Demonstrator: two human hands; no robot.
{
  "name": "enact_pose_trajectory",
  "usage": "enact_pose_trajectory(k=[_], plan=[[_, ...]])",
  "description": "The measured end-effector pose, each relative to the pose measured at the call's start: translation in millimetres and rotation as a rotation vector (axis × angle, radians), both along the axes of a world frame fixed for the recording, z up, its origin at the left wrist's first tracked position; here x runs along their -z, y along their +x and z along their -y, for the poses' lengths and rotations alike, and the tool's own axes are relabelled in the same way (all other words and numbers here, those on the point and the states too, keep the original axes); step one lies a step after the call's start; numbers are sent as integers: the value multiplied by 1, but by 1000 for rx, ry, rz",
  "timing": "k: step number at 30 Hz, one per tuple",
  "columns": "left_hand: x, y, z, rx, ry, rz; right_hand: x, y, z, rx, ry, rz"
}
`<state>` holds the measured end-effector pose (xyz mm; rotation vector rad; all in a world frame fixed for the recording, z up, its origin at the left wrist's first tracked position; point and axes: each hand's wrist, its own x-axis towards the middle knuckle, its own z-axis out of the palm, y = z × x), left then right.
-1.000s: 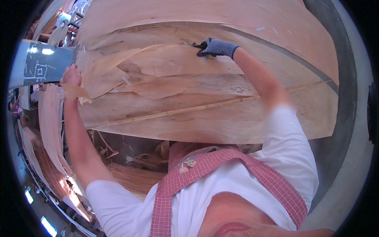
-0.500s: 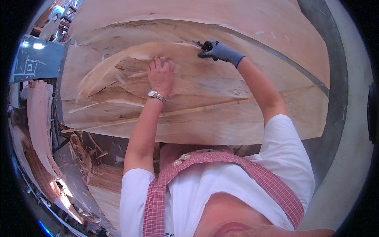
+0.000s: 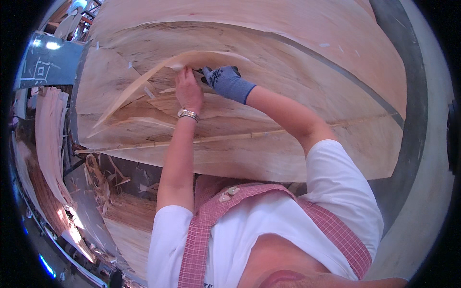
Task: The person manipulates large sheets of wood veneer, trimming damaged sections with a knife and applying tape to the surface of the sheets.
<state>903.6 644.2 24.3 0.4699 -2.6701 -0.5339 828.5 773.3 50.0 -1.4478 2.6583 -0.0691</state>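
Observation:
A wide, thin wood veneer sheet (image 3: 249, 101) lies in front of me, cracked and dark-streaked through its middle. A loose veneer strip (image 3: 158, 72) curls up from it in a long arc. My bare left hand (image 3: 189, 91), with a watch at the wrist, has its fingers drawn together on the strip's raised edge. Close on its right is my right hand (image 3: 223, 82) in a blue-grey and black glove, closed around a small dark hand tool (image 3: 198, 71). The tool's tip points at my left fingertips; its exact kind is hidden by the glove.
A thin wooden stick (image 3: 211, 139) lies across the sheet's near part. More pinkish veneer (image 3: 307, 24) spreads beyond. At left are a blue-grey board (image 3: 50, 60), hanging veneer strips (image 3: 50, 139) and wood scraps (image 3: 103, 177) below table height. A grey floor (image 3: 422, 192) runs along the right.
My right hand has swept left with the tool, along the strip to beside my left hand. My left hand has gone from spread flat to fingers drawn together on the strip's edge.

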Motion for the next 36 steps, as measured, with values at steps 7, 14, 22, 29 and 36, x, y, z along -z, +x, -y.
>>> enact_pose_trajectory(k=[7, 14, 22, 29, 36], plan=[[-5, -6, -10, -77, -101, 46, -4, 2, -53, -43, 28, 200], [-15, -5, -16, -106, -72, 144, -38, -58, -190, -77, 362, 280], [-14, -4, -13, -144, 67, 173, -52, -72, -139, -239, -38, 28], [-32, -11, -14, -131, 120, 248, -10, -66, 3, -317, 59, -59], [-25, -3, -14, -161, 167, 289, -25, -47, -162, 55, 284, 115]])
